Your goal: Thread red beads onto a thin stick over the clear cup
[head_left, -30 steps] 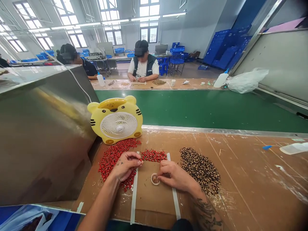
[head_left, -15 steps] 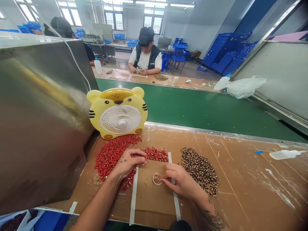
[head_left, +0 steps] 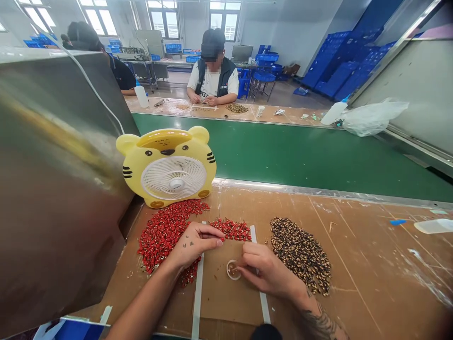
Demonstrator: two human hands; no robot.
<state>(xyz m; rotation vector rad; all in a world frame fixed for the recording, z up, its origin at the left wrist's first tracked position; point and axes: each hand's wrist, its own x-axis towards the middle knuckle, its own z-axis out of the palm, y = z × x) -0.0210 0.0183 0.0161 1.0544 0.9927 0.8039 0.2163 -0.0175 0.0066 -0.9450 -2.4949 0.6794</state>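
Observation:
My left hand (head_left: 198, 243) is closed in a pinch at the near edge of a row of small red pieces (head_left: 231, 229), with what looks like one red piece between thumb and forefinger. A larger heap of the same glossy red pieces (head_left: 159, 236) lies beyond and left of that wrist. My right hand (head_left: 260, 267) is pinched at the right rim of a small round clear cup (head_left: 232, 270); whatever its fingertips grip is too small to make out. The cup stands on a cardboard sheet (head_left: 226, 300) bordered by pale tape strips.
A yellow animal-shaped fan (head_left: 170, 167) stands behind the red heap. Right of my right hand lies a pile of black-and-gold pieces (head_left: 300, 250). A metal cabinet (head_left: 60, 189) walls off the left. Beyond a green belt (head_left: 283, 151), a person (head_left: 214, 71) sits working.
My left hand has shifted slightly right along the row of red pieces. My right hand stays at the cup with its fingers pinched. The whole view has moved a little.

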